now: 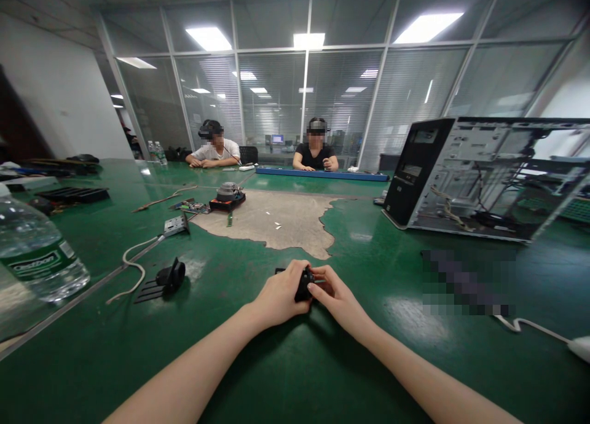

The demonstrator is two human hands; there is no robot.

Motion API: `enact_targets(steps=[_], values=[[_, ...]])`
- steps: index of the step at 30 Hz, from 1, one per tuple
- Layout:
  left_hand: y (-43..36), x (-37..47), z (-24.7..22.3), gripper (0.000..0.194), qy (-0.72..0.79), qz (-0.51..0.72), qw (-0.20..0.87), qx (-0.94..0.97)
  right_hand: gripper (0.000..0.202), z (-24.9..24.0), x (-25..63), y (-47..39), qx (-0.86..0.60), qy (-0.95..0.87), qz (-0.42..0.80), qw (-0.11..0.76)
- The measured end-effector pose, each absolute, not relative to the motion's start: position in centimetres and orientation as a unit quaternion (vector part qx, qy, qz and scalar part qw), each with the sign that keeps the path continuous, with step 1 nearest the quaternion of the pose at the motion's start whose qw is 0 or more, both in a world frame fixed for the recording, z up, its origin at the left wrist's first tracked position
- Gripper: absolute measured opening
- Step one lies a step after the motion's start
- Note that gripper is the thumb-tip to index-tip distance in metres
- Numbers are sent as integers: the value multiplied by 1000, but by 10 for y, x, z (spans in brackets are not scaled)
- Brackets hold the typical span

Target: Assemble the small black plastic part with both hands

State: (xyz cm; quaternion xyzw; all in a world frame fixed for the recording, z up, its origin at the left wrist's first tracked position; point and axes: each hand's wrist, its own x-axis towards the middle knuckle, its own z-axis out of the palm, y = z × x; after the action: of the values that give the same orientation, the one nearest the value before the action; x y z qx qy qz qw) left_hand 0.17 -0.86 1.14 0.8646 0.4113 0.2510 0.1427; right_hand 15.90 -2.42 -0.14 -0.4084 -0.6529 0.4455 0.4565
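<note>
Near the middle of the green table, a small black part [304, 285] is between my two hands. My left hand [282, 294] is wrapped over its left side and top. The fingers and thumb of my right hand [332, 290] press on its right side. Much of the part is hidden by my fingers, so its full shape cannot be made out. To the left lies a black round piece with flat prongs [170, 278], touched by neither hand.
An open computer case [470, 178] stands at the right. A water bottle [41, 258] is at the left. Ahead are a fan cooler [228, 195], a metal bracket [176, 226] with a cable, and a bare patch [286, 218]. Two people sit across the green table [391, 375].
</note>
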Motion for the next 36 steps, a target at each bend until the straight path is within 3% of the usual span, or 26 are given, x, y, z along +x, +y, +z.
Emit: enact_targets(steps=[36], values=[[-9,2,9,57,414,255,132,864,20,-4,159,-22,-387,-633,470,478]])
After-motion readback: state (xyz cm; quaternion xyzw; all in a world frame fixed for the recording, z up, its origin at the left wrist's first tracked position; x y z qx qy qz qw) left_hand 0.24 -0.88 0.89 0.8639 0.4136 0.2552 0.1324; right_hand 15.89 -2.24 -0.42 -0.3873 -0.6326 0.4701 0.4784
